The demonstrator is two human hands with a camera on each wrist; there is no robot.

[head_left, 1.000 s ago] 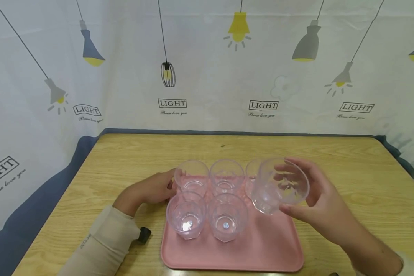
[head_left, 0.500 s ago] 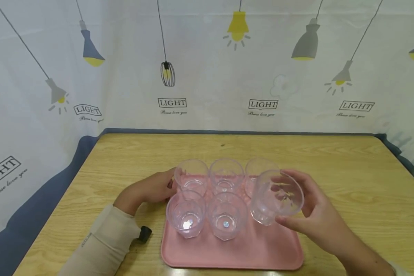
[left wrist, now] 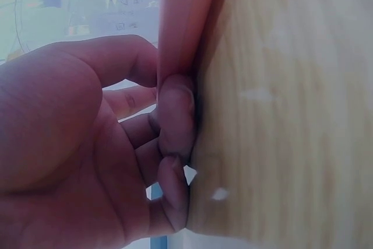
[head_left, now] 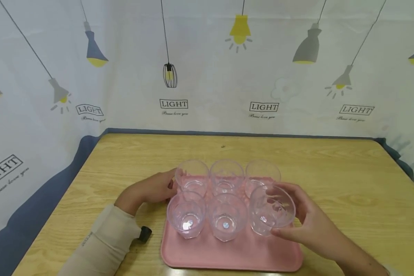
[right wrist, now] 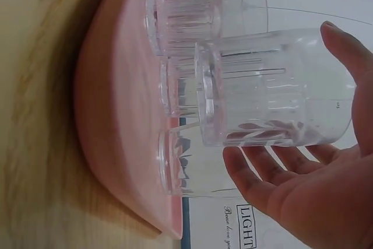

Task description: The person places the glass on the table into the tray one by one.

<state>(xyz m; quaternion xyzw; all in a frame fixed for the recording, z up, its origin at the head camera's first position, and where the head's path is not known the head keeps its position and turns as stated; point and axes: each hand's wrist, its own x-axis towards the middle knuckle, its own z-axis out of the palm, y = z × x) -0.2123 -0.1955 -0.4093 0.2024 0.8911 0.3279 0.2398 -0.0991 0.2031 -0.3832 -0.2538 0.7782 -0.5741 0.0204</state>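
Note:
My right hand (head_left: pixel 308 224) holds a clear plastic cup (head_left: pixel 272 211) by its side, fingers behind and thumb in front. In the right wrist view, the base of this cup (right wrist: pixel 262 86) hangs a little off the pink tray (right wrist: pixel 125 103). On the tray stand several more clear cups, three along the back, including a back right cup (head_left: pixel 262 172), and two in front, including a front middle cup (head_left: pixel 227 214). At the tray's left edge, my left hand (head_left: pixel 155 187) pinches the rim; the left wrist view has its thumb and curled fingers against the tray edge (left wrist: pixel 186 21).
The tray lies on a wood-grain table (head_left: pixel 331 165). Behind and beside the table hangs a white cloth (head_left: pixel 207 76) printed with lamps. A small black object (head_left: pixel 145 234) sits at the left sleeve (head_left: pixel 103 237).
My right hand has brought its cup down and toward the front left, from before the back right cup to beside the front middle one. The left hand has stayed at the tray edge.

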